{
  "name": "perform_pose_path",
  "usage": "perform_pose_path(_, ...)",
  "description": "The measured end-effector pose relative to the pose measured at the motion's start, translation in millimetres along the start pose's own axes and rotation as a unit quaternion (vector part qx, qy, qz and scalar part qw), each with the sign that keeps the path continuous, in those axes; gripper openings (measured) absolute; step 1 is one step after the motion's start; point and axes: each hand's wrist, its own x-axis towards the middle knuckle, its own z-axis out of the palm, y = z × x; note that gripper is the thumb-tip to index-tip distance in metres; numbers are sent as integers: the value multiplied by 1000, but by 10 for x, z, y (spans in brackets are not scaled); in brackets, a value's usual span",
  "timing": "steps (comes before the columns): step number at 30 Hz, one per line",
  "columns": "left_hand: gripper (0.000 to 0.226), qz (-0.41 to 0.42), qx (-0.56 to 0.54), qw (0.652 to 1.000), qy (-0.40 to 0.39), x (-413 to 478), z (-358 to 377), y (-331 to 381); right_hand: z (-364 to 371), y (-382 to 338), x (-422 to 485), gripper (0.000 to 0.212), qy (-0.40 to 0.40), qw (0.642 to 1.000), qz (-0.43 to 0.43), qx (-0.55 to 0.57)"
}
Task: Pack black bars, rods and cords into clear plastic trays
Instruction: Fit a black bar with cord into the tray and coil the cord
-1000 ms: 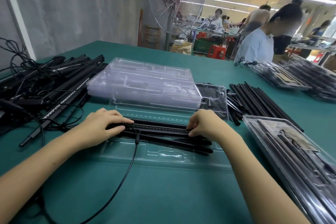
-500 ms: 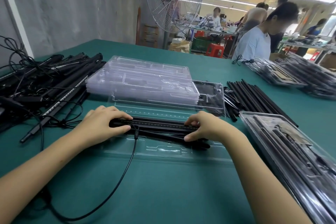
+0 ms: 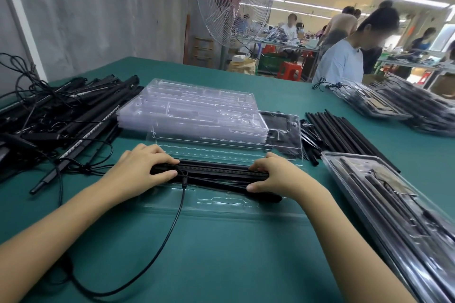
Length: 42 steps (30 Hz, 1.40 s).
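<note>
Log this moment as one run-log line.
step: black bar on clear tray | left hand: holds bar's left end | right hand: holds bar's right end | cord: trails off tray across green table

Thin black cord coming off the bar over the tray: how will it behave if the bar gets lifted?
Likely floppy: the cord lies in a loose curve across the green table. Probably light and thin, so it would drag behind the black bar and might snag.

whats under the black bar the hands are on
A clear plastic tray on the green table, and thinner black rods poking out from beneath the black bar. The tray's slots right under it are hidden.
</note>
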Motion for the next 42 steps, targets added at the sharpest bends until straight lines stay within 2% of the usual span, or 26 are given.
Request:
perform_pose_path(4,26,-8,-6,1000,6,17,-9,17,37,95,-11,56,26,997,1,68)
perform_pose_path(7,24,-13,-5,1000,8,15,-16,26,45,125,2,57,27,996,5,80)
perform_pose_path(9,24,-13,-5,1000,7,11,-18,27,26,88,-1,59,19,999,15,47)
perform_pose_path(11,24,-13,-2,1000,6,9,-20,24,-14,-37,-42,60,29,999,18,-43)
perform_pose_path(13,24,-11,2,1000,7,12,-19,21,-34,-270,-126,53,77,991,-16,-106)
perform_pose_path(15,25,-10,8,1000,9,14,-15,20,-28,-591,-253,40,94,990,-93,-53)
perform_pose_path(19,25,-11,9,1000,8,10,-19,28,86,-1228,-536,43,-15,970,-242,14)
perform_pose_path(23,26,-10,14,1000,13,5,-28,43,228,-1491,-641,21,-96,952,-292,-5)
perform_pose_path(27,25,-10,11,1000,9,8,-25,33,202,-1422,-611,36,-94,957,-270,-43)
perform_pose_path(31,23,-11,5,1000,-5,33,-27,11,79,-1237,-578,52,-17,973,-211,-93)
perform_pose_path(33,23,-11,0,1000,-14,50,-32,2,-40,-1082,-542,44,-24,982,-156,-103)
perform_pose_path(36,20,-11,-4,1000,-19,57,-34,-4,-258,-787,-464,10,-39,991,-83,-92)
perform_pose_path(39,17,-9,-6,1000,-19,54,-42,1,-358,-609,-373,46,13,997,-45,-66)
perform_pose_path(40,17,-8,-7,1000,-18,53,-45,3,-350,-578,-343,53,40,996,-33,-76)
perform_pose_path(42,15,-8,-10,1000,-15,50,-53,6,-277,-553,-289,55,83,989,-11,-122)
